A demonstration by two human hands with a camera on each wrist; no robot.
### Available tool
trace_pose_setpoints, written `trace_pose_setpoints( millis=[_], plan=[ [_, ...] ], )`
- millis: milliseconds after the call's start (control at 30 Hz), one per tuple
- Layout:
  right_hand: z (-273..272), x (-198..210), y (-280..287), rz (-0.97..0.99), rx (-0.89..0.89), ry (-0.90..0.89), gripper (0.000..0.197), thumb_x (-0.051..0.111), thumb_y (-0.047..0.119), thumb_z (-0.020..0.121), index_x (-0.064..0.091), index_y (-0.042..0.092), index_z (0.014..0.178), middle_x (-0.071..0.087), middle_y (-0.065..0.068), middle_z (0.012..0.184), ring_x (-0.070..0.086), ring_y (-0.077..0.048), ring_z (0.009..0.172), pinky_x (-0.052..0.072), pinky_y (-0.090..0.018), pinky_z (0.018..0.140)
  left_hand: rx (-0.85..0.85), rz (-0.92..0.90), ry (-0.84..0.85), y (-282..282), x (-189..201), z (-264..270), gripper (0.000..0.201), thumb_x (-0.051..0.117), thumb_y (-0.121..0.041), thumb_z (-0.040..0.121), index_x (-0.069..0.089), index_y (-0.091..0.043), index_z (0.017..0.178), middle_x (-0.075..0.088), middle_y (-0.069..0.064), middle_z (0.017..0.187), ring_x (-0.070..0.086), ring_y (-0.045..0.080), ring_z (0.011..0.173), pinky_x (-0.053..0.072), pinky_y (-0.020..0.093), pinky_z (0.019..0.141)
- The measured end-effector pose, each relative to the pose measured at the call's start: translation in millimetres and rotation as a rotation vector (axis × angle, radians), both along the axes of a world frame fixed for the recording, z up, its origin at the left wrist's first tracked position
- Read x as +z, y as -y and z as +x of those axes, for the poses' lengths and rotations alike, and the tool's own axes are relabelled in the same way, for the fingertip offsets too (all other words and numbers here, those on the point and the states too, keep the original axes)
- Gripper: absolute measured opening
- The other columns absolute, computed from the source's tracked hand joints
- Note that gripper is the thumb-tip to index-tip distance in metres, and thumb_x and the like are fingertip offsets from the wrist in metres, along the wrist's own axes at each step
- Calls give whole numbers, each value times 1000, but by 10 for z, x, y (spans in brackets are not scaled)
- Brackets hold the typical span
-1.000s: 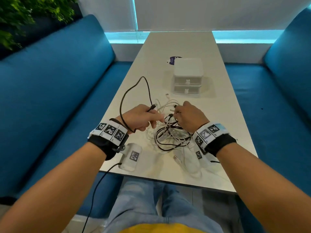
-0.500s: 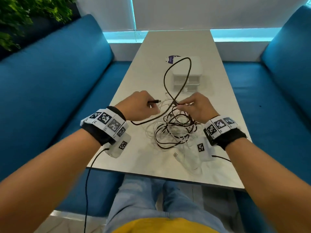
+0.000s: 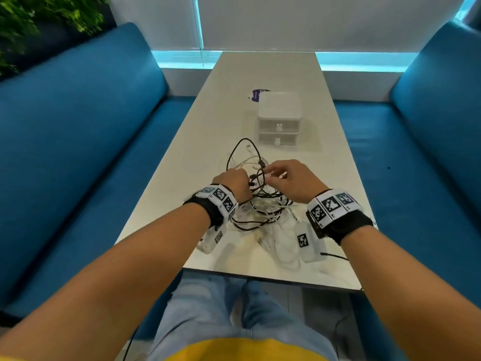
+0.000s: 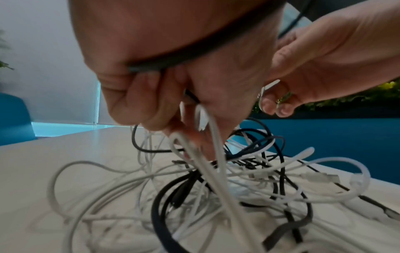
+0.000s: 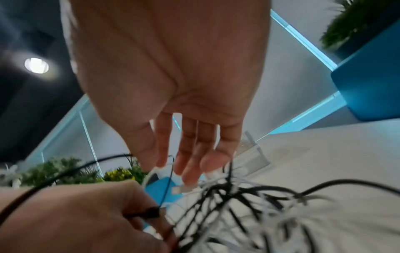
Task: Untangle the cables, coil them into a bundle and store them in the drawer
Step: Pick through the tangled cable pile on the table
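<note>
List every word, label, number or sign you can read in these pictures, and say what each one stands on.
No text can be read.
Wrist bands and: black-and-white square code markers only, no letters.
Wrist camera housings and: one code marker each, no words.
Purple sticker on the table, behind the white drawer unit: print too small and partly hidden to read.

Office lounge booth: blue sofas [image 3: 78, 142], long table [image 3: 268, 74], plants [image 3: 31, 19].

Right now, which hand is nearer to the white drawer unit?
Right. The right hand sits just short of the drawer unit, nearly in line; the left hand is lower-left, farther off.
</note>
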State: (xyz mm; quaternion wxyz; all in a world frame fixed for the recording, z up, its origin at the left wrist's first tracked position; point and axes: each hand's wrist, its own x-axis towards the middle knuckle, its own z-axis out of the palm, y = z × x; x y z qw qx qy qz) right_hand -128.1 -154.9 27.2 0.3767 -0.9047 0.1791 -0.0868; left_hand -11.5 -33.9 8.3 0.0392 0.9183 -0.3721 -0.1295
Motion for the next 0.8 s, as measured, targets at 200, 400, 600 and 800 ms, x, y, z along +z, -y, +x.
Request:
trace_pose_setpoints(
  millis=[200, 400, 600, 800],
  plan=[
    [38, -248, 72, -84, -119, -74, 14, 60, 14, 87, 68, 23, 94, 69, 0, 96, 62, -19, 92, 42, -25, 79, 72, -274, -242, -23, -27, 80, 24, 68, -35, 81, 71, -11, 80, 66, 6, 73, 62, 22, 74, 42, 25, 58],
    [29, -441, 55, -107, -104, -95, 34, 61, 23, 89, 53, 29, 121, 57, 2, 87, 54, -20, 83, 45, -32, 77, 133, -682, -249, -178, 66, 140, 17, 70, -32, 85, 77, -19, 93, 75, 3, 85, 67, 17, 88, 51, 28, 79],
    [23, -540, 54, -53, -122, -52, 34, 65, 26, 88, 57, 29, 121, 53, -1, 84, 53, -21, 82, 45, -35, 79, 138, -803, -259, -350, 217, 164, 10, 69, -27, 87, 77, -22, 89, 75, 1, 89, 67, 17, 90, 51, 32, 88],
    [44, -562, 30, -7, -277, -25, 30, 65, 47, 85, 67, 21, 100, 62, -1, 96, 57, -20, 89, 46, -33, 77, 94, -855, -419, -385, 345, 127, 7, 69, -21, 86, 74, -25, 82, 73, -5, 88, 66, 9, 89, 50, 32, 95]
  ],
)
